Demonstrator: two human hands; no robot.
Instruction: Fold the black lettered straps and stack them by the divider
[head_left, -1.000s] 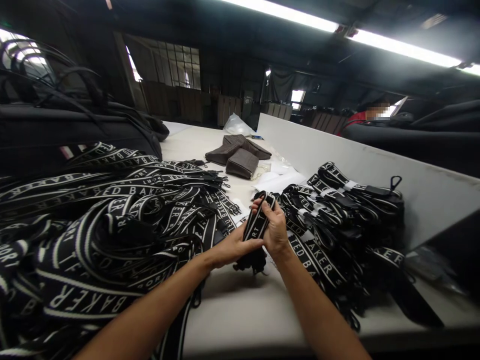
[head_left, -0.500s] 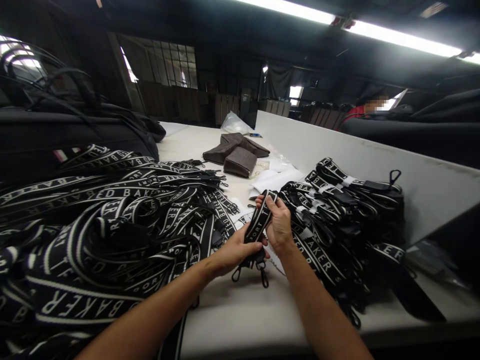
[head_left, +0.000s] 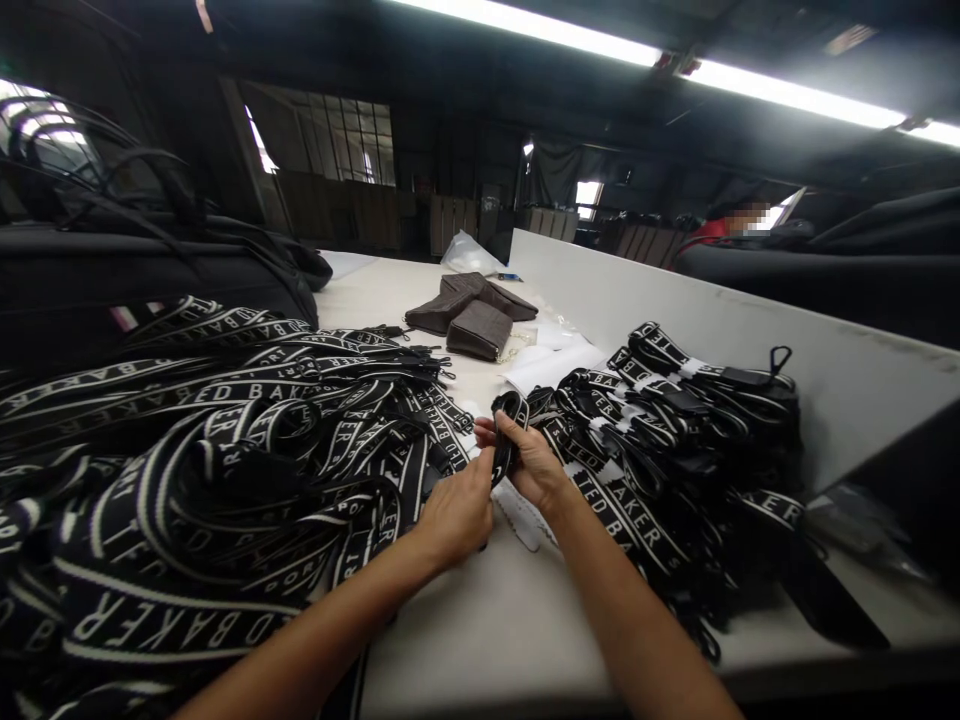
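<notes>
Both my hands meet over the pale table (head_left: 480, 620), closed on one folded black strap with white lettering (head_left: 507, 425). My right hand (head_left: 529, 462) grips its upper folded part between thumb and fingers. My left hand (head_left: 454, 510) holds the lower end, which is hidden under the fingers. A big loose heap of the same lettered straps (head_left: 187, 470) lies to the left. A pile of folded, bundled straps (head_left: 667, 440) lies to the right, against a white board.
A white upright board (head_left: 750, 340) runs along the right side. Brown pouches (head_left: 476, 315) and clear plastic bags (head_left: 465, 250) lie farther back. Black bags (head_left: 112, 260) sit at the far left. A person in red (head_left: 712, 232) is beyond the board.
The strap has turned edge-on and dropped lower and to the left. My left hand has closed over its lower end, so the dangling metal clips no longer show.
</notes>
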